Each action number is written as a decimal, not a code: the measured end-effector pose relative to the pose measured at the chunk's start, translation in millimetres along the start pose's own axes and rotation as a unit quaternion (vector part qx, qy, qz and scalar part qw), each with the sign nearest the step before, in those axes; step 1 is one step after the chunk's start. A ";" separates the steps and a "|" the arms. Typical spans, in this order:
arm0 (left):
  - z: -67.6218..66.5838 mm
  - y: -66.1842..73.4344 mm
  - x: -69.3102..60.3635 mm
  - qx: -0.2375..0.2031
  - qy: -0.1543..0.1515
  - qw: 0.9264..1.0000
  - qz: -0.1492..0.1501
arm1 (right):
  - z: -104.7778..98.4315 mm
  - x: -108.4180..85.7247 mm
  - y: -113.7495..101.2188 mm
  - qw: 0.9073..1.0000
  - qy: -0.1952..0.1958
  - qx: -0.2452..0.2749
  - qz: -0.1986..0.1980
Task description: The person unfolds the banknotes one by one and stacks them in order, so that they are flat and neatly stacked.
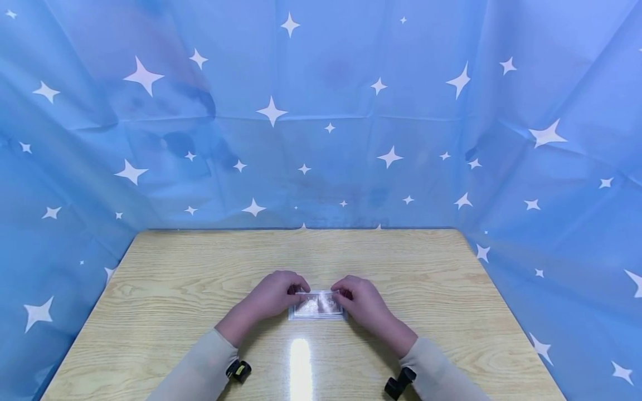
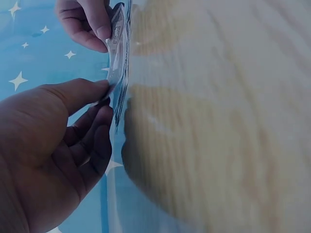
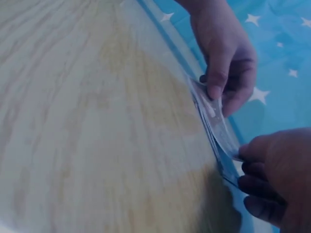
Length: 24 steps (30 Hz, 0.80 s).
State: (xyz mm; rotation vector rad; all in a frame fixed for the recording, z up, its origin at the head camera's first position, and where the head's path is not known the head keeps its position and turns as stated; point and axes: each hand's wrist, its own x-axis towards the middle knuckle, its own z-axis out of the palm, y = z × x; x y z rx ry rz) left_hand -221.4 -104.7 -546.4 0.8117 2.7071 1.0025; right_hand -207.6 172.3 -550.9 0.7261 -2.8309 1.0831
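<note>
A shiny, clear plastic packet (image 1: 317, 306) with faint pale printing lies near the middle of the wooden table. Several thin, flat layers show beneath it in the left wrist view, where the packet (image 2: 117, 60) is seen almost edge-on. My left hand (image 1: 273, 293) pinches its left end between thumb and fingers. At the opposite end my right hand (image 1: 365, 302) pinches it the same way. From the right wrist, the top packet (image 3: 217, 122) looks slightly bowed and lifted off the layers under it. What is printed on it is too small to read.
The wood-grain table (image 1: 200, 262) spreads out around both hands, with a bright light reflection in front of the packet. A blue curtain (image 1: 331, 167) with white stars hangs behind the table and along both sides. Black straps with small devices sit on both sleeves.
</note>
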 end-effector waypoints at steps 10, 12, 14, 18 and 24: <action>2.5 4.3 0.4 0.053 -0.004 0.999 -0.001 | 8.2 -1.3 3.9 0.998 0.005 -0.063 -0.010; 1.9 5.5 -0.6 0.055 -0.004 0.998 -0.004 | 9.1 -1.4 4.6 0.997 0.009 -0.071 -0.017; 1.1 7.3 -1.3 0.054 -0.003 0.999 -0.007 | 9.1 -1.8 4.2 0.996 0.013 -0.079 -0.026; 0.2 9.6 -2.0 0.051 0.000 0.999 -0.010 | 8.3 -3.1 3.0 0.995 0.018 -0.088 -0.037; 1.1 7.0 -2.9 0.046 -0.002 0.999 -0.012 | 7.2 -3.9 1.5 0.996 0.008 -0.084 -0.020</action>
